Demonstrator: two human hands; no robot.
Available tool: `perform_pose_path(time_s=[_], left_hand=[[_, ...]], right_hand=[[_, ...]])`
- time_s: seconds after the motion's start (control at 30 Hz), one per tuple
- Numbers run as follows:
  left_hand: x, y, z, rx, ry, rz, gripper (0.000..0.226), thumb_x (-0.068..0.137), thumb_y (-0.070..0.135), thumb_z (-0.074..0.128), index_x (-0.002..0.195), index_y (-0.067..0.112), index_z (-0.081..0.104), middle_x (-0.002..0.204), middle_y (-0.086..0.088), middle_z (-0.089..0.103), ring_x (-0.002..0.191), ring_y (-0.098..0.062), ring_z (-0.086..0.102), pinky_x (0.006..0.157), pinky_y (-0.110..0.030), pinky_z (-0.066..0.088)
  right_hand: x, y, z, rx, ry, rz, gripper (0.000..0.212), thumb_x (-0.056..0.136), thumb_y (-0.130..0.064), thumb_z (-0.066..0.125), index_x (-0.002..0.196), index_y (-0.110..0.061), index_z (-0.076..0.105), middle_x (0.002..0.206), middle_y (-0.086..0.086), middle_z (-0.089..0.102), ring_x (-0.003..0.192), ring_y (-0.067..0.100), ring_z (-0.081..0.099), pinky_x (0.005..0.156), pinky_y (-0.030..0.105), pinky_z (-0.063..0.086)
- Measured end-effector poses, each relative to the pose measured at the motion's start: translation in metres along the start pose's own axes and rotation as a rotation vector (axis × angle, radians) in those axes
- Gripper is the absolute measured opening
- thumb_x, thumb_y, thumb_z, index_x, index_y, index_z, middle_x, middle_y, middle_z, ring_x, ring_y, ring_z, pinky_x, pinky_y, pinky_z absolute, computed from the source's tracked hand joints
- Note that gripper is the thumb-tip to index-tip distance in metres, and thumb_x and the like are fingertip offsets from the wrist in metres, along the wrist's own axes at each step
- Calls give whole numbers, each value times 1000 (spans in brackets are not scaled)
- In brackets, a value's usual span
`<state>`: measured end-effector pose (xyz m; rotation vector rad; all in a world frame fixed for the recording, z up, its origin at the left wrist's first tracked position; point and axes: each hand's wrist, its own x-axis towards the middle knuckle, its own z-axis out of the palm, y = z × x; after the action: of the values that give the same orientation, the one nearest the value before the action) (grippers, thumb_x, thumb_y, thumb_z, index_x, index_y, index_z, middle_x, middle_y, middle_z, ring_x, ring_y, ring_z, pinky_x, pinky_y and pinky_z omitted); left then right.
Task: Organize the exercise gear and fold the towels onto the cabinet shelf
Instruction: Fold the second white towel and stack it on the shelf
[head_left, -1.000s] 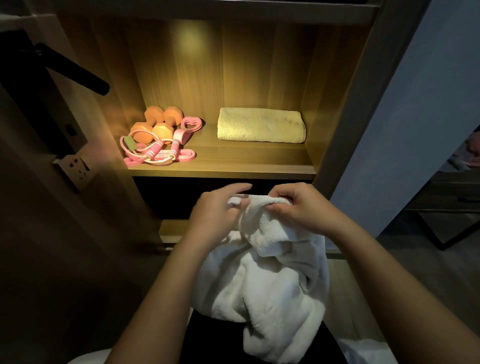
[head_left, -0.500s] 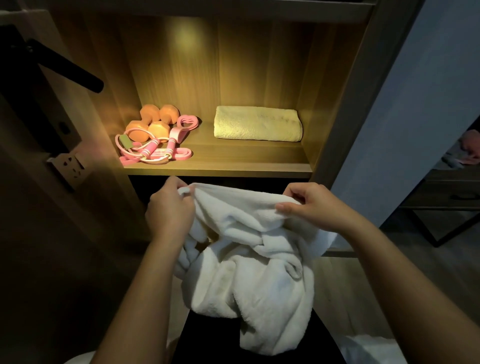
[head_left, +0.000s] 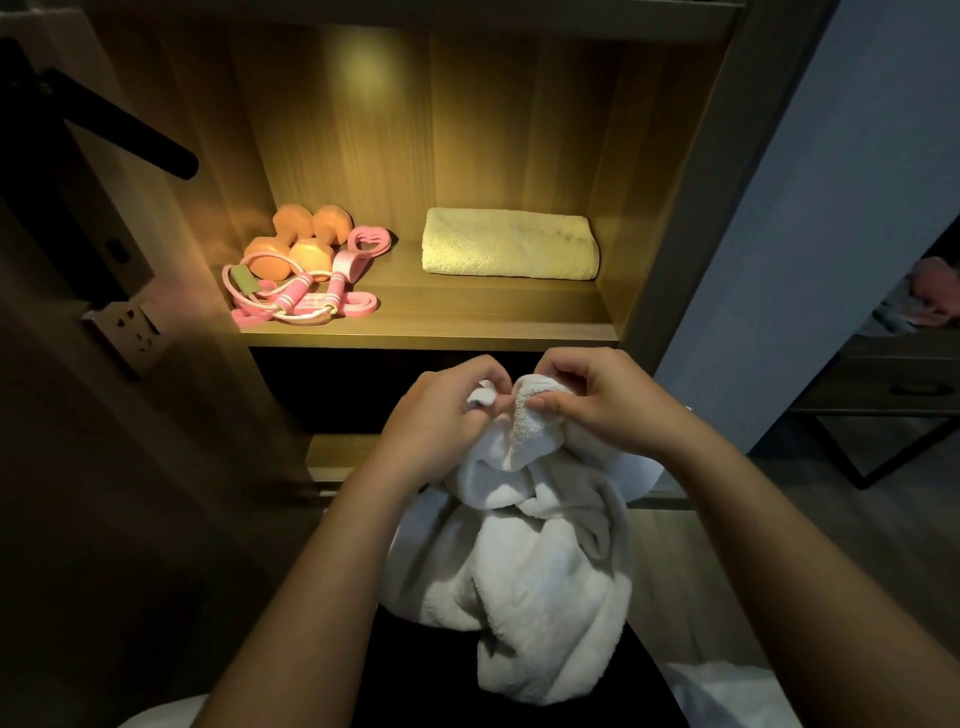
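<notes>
Warm yellow light falls from above inside the cabinet niche. It leaves a bright glare patch on the back panel (head_left: 374, 78) and lights the shelf (head_left: 467, 317) evenly. Outside the niche all is dim: the wood panel (head_left: 104, 519) at left sinks into near black, and the white towel (head_left: 519, 597) looks grey. Straight edges bow near the borders, and the far right is soft and grainy.

No readable text, labels, brands or numbers anywhere in view.
</notes>
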<state>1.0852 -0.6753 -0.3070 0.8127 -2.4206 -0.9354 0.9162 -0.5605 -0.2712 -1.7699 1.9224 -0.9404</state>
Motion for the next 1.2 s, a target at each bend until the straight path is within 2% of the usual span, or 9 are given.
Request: perform_pose_path(time_s=[0.1,0.17,0.3,0.53,0.7,0.87,1.0,1.1,1.2], left_hand=[[-2,5,-1,-47,-129,71,45,91,29,61,123,58,49,113,16,68,98,-10,64,86,-42,55],[-2,7,0,-18,-112,67,40,89,21,59,115,51,58,100,11,71,92,-13,64,80,-43,55],[-3,-3,-5,-16,152,5,4,89,35,58,91,36,62,76,5,67,73,-19,61,65,-40,54],[-5,-35,-32,-43,528,-147,13,96,36,57,83,34,57,72,7,59,66,-13,57,52,-27,41],[-5,-39,-28,-2,517,-190,14,96,37,55,84,30,57,73,7,60,70,-14,58,56,-32,45],[1,-32,-28,-87,560,-287,13,97,38,56,100,27,49,80,7,56,69,-7,54,50,-25,33],[16,-30,-41,-161,484,-356,13,99,30,48,103,18,44,84,5,50,72,-8,48,53,-28,30],[32,-19,-54,-178,463,-323,15,100,25,42,91,16,50,78,2,47,67,-11,44,53,-30,29],[45,-3,-63,-290,552,-310,15,100,21,43,95,14,55,79,5,49,70,-9,45,56,-28,32]], right_hand=[[-1,-3,0,14,-34,-12,5,87,-24,72,86,-23,67,79,-6,66,75,11,58,67,31,45],[-1,-5,2,2,-63,-27,4,87,-25,72,88,-23,68,80,-7,66,75,9,57,66,27,43],[-2,3,-2,-36,-30,38,12,86,-31,72,84,-22,64,75,-7,62,67,4,51,61,25,38],[-15,31,-11,-244,69,227,20,86,-40,69,77,-27,56,73,-3,60,71,17,56,63,40,47],[-17,39,-6,-205,87,240,4,96,-31,57,96,-29,53,79,-5,65,64,13,64,63,47,58],[-20,30,-7,82,203,82,61,96,-10,46,136,-55,42,71,2,66,54,22,59,50,31,54],[-8,22,-22,230,296,75,55,93,0,44,122,-42,65,81,-15,68,51,21,58,50,33,55],[5,7,-32,275,337,151,39,92,0,41,85,-19,74,62,3,58,47,25,60,47,33,54],[15,-5,-43,241,212,163,21,91,-11,48,91,-17,68,79,7,69,66,25,70,64,34,59]])
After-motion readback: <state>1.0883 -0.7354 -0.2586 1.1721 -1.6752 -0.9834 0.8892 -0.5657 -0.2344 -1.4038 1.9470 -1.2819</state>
